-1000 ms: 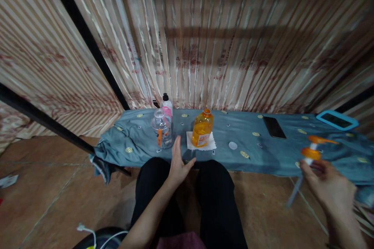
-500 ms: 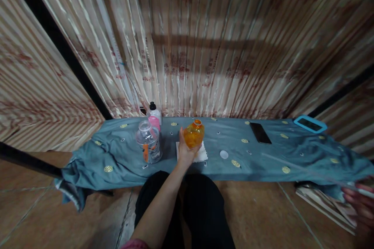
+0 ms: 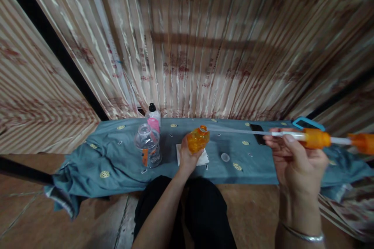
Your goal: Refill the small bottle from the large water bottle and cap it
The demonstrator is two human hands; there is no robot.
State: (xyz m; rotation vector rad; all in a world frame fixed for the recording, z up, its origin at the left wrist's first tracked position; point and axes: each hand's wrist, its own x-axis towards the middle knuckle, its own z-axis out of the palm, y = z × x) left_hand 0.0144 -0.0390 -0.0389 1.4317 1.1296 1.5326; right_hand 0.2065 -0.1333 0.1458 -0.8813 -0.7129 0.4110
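Note:
My left hand is wrapped round an orange translucent bottle, tilted a little to the right, its open neck facing up. Below it lies a white cloth or tissue. On the right, my right hand grips an orange pump head by its white collar. Its long clear dip tube points left, with the far end near the bottle's mouth; whether they touch I cannot tell. A small clear round cap or disc lies on the cloth-covered bench between my hands.
To the left stand a clear wide-bodied plastic bottle and a pink-labelled bottle with a black cap. A dark phone and a blue-framed object lie at the right. A patterned blue-green cloth covers the bench before a curtain.
My right hand has come in from the lower right edge, bringing the pump and tube up towards the orange bottle. The bottle has shifted slightly right and tilted.

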